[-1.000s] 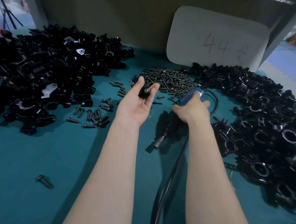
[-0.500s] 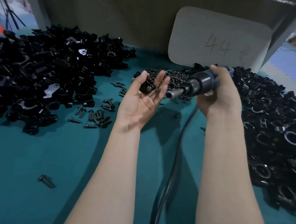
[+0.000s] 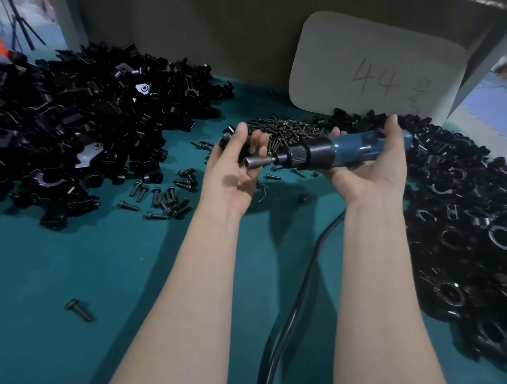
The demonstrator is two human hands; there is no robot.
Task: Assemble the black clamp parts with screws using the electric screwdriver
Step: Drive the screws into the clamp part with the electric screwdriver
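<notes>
Driving step about to start: left hand [image 3: 236, 172] pinches a black clamp part [image 3: 234, 145] at centre, right hand [image 3: 373, 173] grips the screwdriver [image 3: 339, 153], tip pointing to 9 o'clock at it, next needs bit seated on screw head; green mat [image 3: 61, 268], heaps of black parts [image 3: 71, 113] at 9 and 3 o'clock, loose screws [image 3: 286, 131] at 12, card [image 3: 375, 68] at 1.

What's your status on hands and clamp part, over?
Left hand pinches clamp part. Right hand grips screwdriver, tip near the part, not on it. Nothing between them.
</notes>
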